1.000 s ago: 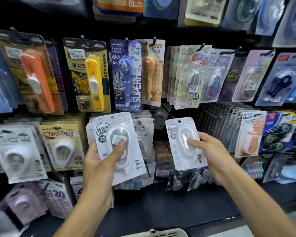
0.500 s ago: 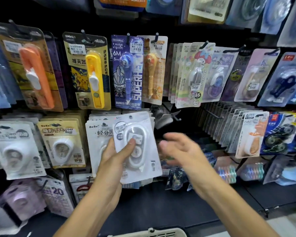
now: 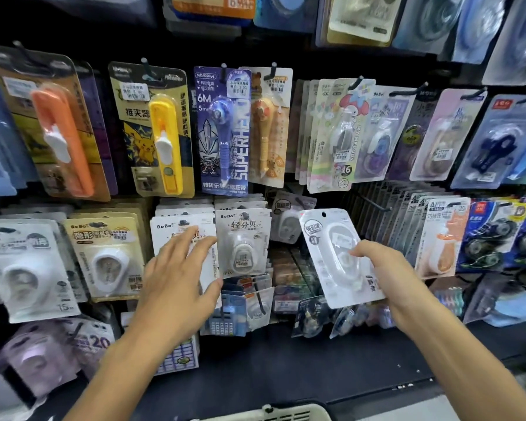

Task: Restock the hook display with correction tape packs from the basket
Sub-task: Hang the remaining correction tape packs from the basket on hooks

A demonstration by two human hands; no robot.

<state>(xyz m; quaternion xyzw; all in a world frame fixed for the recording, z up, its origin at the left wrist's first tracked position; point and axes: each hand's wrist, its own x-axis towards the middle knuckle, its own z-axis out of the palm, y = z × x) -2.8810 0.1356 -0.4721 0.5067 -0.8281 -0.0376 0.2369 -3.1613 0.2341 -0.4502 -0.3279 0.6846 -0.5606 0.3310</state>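
Note:
My right hand (image 3: 386, 278) pinches a white correction tape pack (image 3: 336, 256) by its lower right edge, tilted, in front of the middle row of the hook display. Just behind its top hangs another white pack (image 3: 286, 220) on a hook. My left hand (image 3: 176, 284) is spread with straight fingers, empty, in front of the hanging BoBo packs (image 3: 243, 244). The rim of the white basket (image 3: 274, 413) shows at the bottom edge.
Rows of carded stationery hang on hooks: orange (image 3: 58, 135) and yellow (image 3: 164, 141) tools up left, a purple pen pack (image 3: 225, 132) in the middle, dense white packs (image 3: 407, 220) right. A dark shelf (image 3: 286, 366) runs below.
The white pack passed from my left hand to my right hand and moved right. My left hand let go and now spreads open in front of the BoBo packs.

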